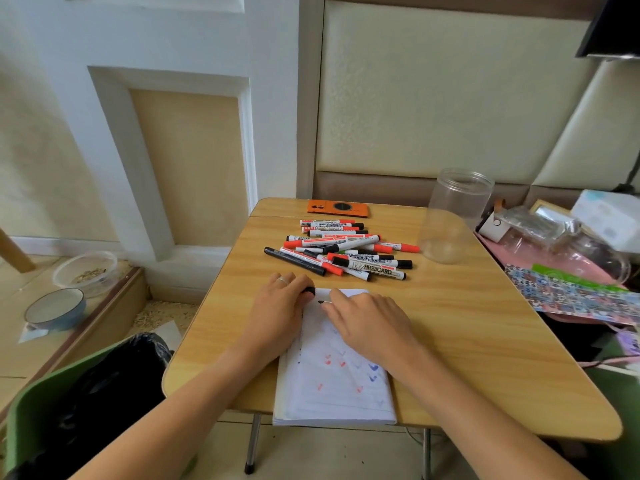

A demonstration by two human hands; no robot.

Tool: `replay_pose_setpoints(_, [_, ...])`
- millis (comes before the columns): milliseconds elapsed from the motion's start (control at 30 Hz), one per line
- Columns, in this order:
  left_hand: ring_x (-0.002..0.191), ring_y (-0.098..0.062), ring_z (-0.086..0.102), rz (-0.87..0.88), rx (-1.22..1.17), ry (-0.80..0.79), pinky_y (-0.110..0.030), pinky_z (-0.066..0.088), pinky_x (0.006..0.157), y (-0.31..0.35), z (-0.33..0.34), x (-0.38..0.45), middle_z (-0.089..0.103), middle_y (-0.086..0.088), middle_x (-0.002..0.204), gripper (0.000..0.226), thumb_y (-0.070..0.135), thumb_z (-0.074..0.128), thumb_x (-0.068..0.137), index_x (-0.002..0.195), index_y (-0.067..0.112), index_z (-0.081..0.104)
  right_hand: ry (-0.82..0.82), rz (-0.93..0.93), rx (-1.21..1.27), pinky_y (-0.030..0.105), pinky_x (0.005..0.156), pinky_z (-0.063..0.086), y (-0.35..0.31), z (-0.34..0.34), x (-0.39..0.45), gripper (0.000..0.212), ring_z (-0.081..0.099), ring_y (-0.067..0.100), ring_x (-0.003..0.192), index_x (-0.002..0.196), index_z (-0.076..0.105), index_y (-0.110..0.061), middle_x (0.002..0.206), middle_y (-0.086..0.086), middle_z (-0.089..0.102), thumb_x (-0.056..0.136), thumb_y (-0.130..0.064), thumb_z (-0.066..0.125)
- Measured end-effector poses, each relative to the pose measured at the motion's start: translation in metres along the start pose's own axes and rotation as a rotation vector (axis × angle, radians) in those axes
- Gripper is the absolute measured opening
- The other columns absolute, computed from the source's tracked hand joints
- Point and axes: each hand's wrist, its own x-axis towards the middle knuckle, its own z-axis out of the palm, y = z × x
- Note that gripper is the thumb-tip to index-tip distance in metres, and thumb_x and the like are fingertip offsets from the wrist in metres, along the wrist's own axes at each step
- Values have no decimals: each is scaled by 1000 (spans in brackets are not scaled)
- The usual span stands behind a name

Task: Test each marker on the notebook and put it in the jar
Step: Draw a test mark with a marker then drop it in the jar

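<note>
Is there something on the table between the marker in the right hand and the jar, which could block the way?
Nothing visible blocks it. The marker, held by the right hand over the notebook, has bare table between it and the jar at far right. The marker pile lies left of that line.

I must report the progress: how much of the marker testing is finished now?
Done: the notebook carries red and blue test marks. The jar looks empty. In hand: the right hand holds a black-tipped marker on the page; the left hand holds its cap. Left: the whole marker pile.
</note>
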Motion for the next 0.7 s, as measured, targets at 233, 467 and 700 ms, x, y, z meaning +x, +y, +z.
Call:
replay_pose_setpoints(233, [106,-21,53,-176,26,-55,-35,48,90,-9,3,40,63,-1,114,20,24,64,95,112,26,74,-6,-33,-90,31,46,10,-8,4,1,38,65,31,66,113,51,-18,74,2,70,108,-50,31])
replay_pose_setpoints(467, [112,-23,52,-157,57,-83,-38,47,96,-14,15,50,63,-3,119,22,30,65,94,113,24,73,4,-30,-44,30,44,11,-4,2,0,37,42,26,56,118,55,-16,65,0,58,108,-48,39])
replay_pose_setpoints(700, [99,-16,55,-270,-77,-71,-27,49,82,-3,-9,31,52,0,118,21,34,60,99,113,20,55,-135,19,81,35,49,24,-8,-18,3,27,46,25,68,115,43,-20,72,-5,47,111,-43,29])
